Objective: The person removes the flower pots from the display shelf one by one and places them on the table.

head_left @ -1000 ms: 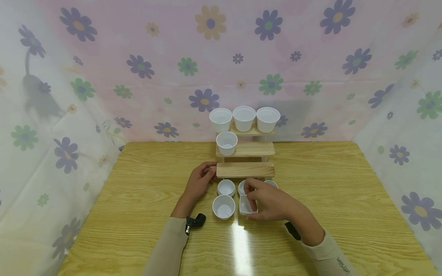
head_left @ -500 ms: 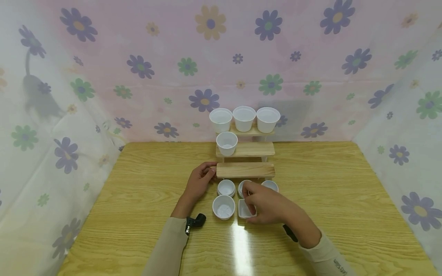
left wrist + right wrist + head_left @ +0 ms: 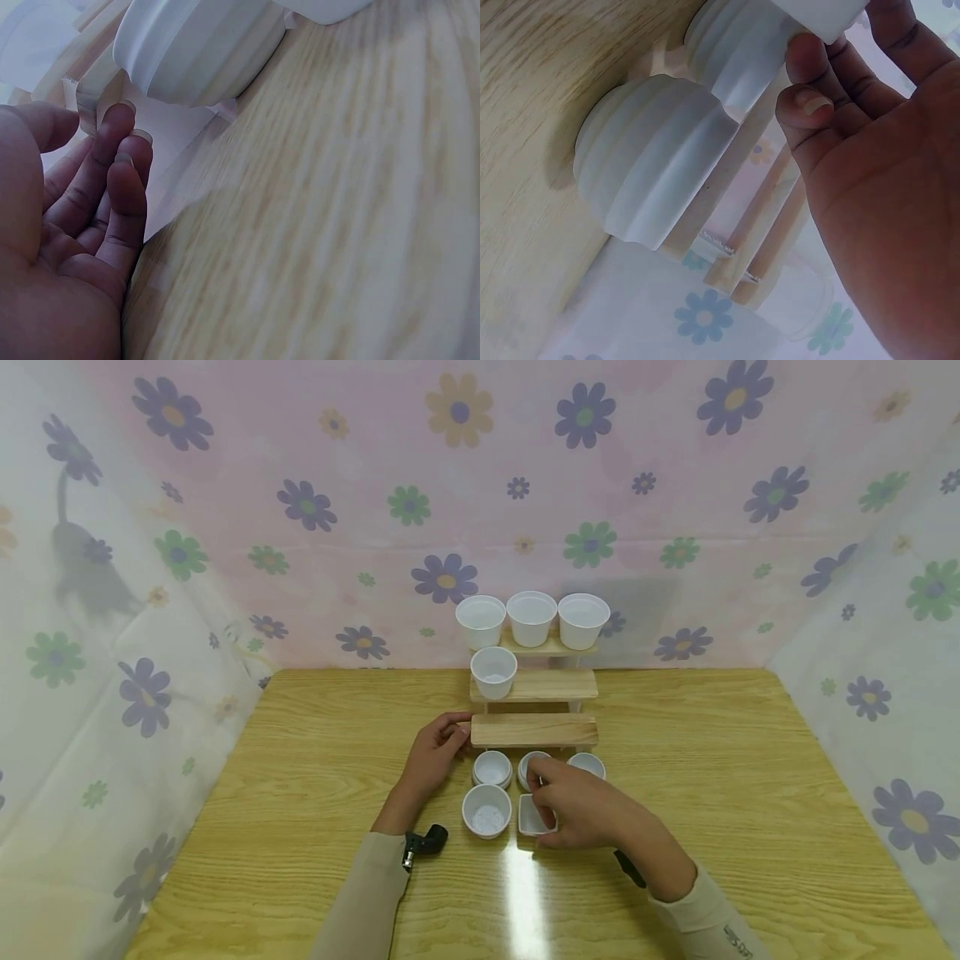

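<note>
Pinching the right side of a small square white pot [image 3: 528,820], the right hand [image 3: 583,802] has thumb and fingers closed in on its wall, and from where I stand I can't tell whether the pot's base meets the yellowish wood-grain worktop [image 3: 300,810]. Across from it, the left hand [image 3: 436,747] grips the left end of the lowest tier of a three-tier pale wooden stand [image 3: 534,729], fingers bent about that end! The stand sits near the worktop's back edge, roughly midway between the two back corners. Up top, three large round white pots [image 3: 532,621] line the highest tier; one tier down, a medium round white pot [image 3: 493,682] takes the left end. Along the stand's front edge runs a row of small round ribbed white pots [image 3: 492,769], the middle one partly covered by the right hand. And just left of the square pot, apart from it, a wide round white pot [image 3: 487,814] stands on the worktop. Behind the back edge hangs a pink flowered cloth [image 3: 480,510].
</note>
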Tool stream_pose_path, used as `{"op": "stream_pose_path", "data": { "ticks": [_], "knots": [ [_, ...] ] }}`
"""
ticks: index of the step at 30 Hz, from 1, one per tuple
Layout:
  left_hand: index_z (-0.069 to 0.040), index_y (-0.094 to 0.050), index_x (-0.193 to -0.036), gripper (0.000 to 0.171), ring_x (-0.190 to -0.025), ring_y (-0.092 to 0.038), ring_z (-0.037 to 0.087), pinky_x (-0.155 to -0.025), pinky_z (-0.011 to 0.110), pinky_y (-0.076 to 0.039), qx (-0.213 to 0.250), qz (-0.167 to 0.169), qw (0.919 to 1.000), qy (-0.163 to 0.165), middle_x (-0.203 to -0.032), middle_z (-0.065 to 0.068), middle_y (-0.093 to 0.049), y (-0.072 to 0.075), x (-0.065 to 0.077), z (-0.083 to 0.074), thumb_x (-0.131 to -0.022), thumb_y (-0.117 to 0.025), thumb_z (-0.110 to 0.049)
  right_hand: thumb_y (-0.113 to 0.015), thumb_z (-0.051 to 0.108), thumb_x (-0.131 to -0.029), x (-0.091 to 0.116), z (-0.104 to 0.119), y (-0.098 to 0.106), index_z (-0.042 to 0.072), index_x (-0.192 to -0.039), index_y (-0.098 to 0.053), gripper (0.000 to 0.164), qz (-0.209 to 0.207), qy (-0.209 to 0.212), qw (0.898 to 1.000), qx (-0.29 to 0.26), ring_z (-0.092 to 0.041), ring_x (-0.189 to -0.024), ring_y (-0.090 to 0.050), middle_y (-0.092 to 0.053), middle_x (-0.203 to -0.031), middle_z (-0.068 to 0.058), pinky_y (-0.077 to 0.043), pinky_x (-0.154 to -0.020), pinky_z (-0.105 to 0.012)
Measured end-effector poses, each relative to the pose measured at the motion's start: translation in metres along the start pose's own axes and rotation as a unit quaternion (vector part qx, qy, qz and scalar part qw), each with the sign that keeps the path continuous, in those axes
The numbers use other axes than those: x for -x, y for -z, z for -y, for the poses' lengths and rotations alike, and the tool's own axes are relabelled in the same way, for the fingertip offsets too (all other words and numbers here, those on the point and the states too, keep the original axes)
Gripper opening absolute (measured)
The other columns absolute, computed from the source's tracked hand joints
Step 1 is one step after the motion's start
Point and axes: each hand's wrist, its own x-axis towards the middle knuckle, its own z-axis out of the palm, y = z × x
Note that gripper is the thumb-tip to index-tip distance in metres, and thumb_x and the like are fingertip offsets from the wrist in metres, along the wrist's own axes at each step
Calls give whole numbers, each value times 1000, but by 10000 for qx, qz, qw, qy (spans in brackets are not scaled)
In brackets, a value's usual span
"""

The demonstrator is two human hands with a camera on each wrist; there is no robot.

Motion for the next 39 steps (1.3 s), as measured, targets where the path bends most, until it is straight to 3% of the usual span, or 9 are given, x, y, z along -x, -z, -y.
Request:
{"op": "stream_pose_path", "data": {
  "ticks": [11,18,27,39],
  "knots": [
    [-8,-69,-136,29,-87,-66,23,-76,29,-55,-78,-67,9999,7,-95,13,-73,0,1,-1,-111,-60,-19,-100,38,-71,0,1,-1,24,-62,-55,48,3,-92,9995,311,-8,-87,-44,-44,-98,9,-48,-73,-26],
    [-7,-69,-135,29,-86,-67,21,-75,29,-56,-49,-54,9999,-77,-93,10,-73,0,0,-1,-110,-61,-19,-101,37,-69,1,2,2,23,-66,-58,45,-25,-115,9998,163,-7,-86,-44,-44,-99,9,-46,-70,-24],
    [-5,-68,-136,30,-88,-66,26,-77,31,-55,-14,-33,9999,-94,-97,18,-73,0,0,-2,-110,-60,-19,-100,38,-71,2,4,4,22,-70,-60,43,90,-231,9996,117,-7,-86,-45,-46,-101,9,-47,-73,-26],
    [-9,-70,-134,28,-86,-67,21,-75,30,-56,-56,-82,9999,-56,-93,9,-73,0,0,-1,-111,-61,-19,-96,46,-77,3,3,8,19,-83,-67,40,-132,-51,9999,-68,-9,-88,-49,-50,-107,7,-51,-79,-28]
  ]
}}
